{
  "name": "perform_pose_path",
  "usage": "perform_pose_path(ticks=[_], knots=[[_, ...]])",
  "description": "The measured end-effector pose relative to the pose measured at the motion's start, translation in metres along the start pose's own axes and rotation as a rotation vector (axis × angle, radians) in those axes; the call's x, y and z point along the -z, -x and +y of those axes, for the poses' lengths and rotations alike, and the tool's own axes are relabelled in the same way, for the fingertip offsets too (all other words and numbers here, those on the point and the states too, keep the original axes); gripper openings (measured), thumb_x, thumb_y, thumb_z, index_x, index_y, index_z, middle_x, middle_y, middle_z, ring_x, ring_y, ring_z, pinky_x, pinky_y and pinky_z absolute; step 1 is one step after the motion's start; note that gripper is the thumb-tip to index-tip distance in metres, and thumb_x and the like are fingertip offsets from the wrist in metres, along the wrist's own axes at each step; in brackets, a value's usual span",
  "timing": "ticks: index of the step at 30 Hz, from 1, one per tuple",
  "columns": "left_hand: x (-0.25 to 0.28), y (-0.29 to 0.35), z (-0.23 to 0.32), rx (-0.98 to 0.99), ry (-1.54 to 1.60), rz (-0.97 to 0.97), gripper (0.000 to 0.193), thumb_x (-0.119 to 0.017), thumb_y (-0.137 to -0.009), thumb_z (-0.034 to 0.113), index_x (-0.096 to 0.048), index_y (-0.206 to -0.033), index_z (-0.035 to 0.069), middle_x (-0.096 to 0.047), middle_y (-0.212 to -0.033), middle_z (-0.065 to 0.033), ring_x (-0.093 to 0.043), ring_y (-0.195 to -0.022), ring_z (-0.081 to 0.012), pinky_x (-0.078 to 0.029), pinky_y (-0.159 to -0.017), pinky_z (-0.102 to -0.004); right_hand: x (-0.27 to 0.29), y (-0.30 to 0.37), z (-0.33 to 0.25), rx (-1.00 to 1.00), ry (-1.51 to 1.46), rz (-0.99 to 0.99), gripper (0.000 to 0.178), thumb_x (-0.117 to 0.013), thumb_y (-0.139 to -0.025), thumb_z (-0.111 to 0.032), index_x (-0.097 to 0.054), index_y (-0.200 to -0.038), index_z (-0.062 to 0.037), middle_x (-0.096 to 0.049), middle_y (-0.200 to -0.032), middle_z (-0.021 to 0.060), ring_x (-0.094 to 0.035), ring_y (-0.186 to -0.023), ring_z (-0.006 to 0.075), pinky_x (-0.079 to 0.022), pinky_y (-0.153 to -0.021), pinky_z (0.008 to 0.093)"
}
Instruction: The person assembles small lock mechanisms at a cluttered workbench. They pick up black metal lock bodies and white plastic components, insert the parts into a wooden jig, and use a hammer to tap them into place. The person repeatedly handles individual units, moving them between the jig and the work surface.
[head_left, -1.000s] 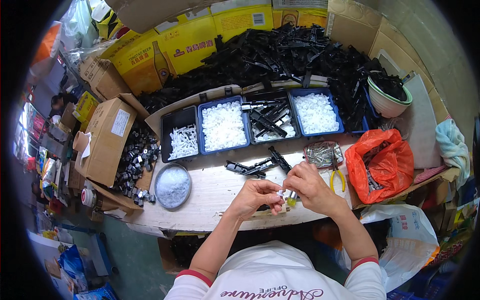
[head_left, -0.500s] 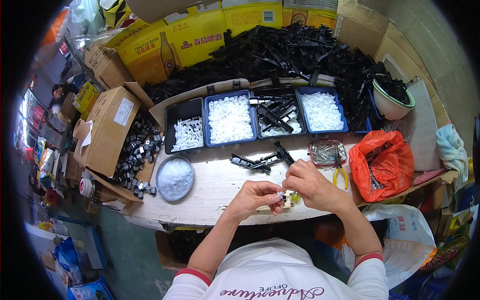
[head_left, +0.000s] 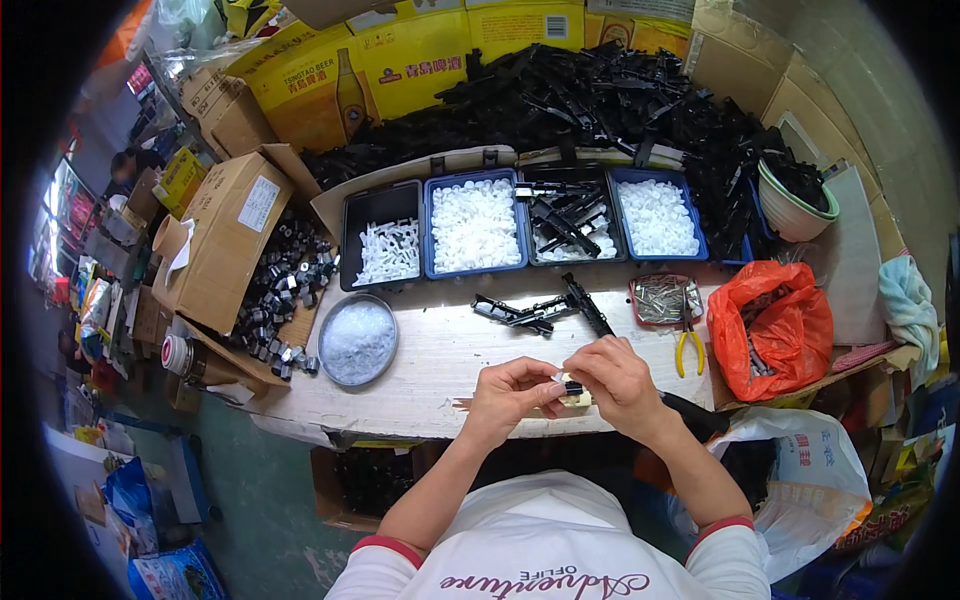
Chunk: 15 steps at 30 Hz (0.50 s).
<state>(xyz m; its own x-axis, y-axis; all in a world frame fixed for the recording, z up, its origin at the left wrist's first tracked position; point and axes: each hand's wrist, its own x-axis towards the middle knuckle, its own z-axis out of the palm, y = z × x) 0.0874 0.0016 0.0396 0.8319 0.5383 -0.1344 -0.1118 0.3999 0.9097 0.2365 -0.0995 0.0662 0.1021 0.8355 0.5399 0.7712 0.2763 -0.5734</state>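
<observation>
The person's left hand (head_left: 512,394) pinches a tiny white plastic piece (head_left: 559,378) near a small black part (head_left: 573,388), by the pale table's (head_left: 440,372) front edge. The right hand (head_left: 622,382) curls close, its grip hidden. It looks like joining small bits; next needs careful fingers

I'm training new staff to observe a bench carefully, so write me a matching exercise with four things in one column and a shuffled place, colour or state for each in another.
Column one
1. Round dish
2. Pliers
3. Towel
4. Left hand

Column two
A. Pale blue, at the far right
B. Fingertips close to the right hand
C. On the left part of the worktable, filled with whitish bits
D. Yellow-handled

Pairs: 1-C; 2-D; 3-A; 4-B
</observation>
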Motion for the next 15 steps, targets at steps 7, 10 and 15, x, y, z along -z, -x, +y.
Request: perform_pose_path(ticks=[7, 10, 15], knots=[[0.003, 0.006, -0.003, -0.030, 0.025, 0.059, 0.017, -0.064, -0.077, -0.001, -0.060, -0.093, -0.004, -0.064, -0.076, -0.0125, -0.064, -0.062, -0.0177, -0.055, -0.055, -0.0286, -0.011, 0.006, -0.008, 0.077, 0.106, 0.063, 0.014, -0.066, -0.068, -0.002, -0.060, -0.081, -0.0049, -0.056, -0.076, 0.0041, -0.053, -0.069, 0.0192, -0.036, -0.065, 0.0319], [0.005, 0.010, -0.003, -0.053, -0.021, 0.063, 0.017, -0.064, -0.078, 0.000, -0.060, -0.094, -0.004, -0.064, -0.077, -0.0117, -0.063, -0.062, -0.0162, -0.053, -0.054, -0.0265, -0.016, 0.008, -0.007, 0.074, 0.111, 0.079, 0.015, -0.066, -0.067, -0.002, -0.059, -0.080, -0.0052, -0.056, -0.074, 0.0039, -0.053, -0.069, 0.0192, -0.036, -0.065, 0.0320], [0.022, 0.016, -0.007, -0.406, -0.637, 0.208, 0.013, -0.066, -0.076, 0.001, -0.065, -0.089, 0.001, -0.063, -0.083, -0.0061, -0.057, -0.070, -0.0135, -0.046, -0.053, -0.0235, -0.017, 0.010, 0.004, 0.049, 0.111, -0.072, 0.011, -0.065, -0.068, -0.005, -0.057, -0.076, -0.0068, -0.054, -0.071, 0.0023, -0.051, -0.068, 0.0175, -0.033, -0.066, 0.0320]])
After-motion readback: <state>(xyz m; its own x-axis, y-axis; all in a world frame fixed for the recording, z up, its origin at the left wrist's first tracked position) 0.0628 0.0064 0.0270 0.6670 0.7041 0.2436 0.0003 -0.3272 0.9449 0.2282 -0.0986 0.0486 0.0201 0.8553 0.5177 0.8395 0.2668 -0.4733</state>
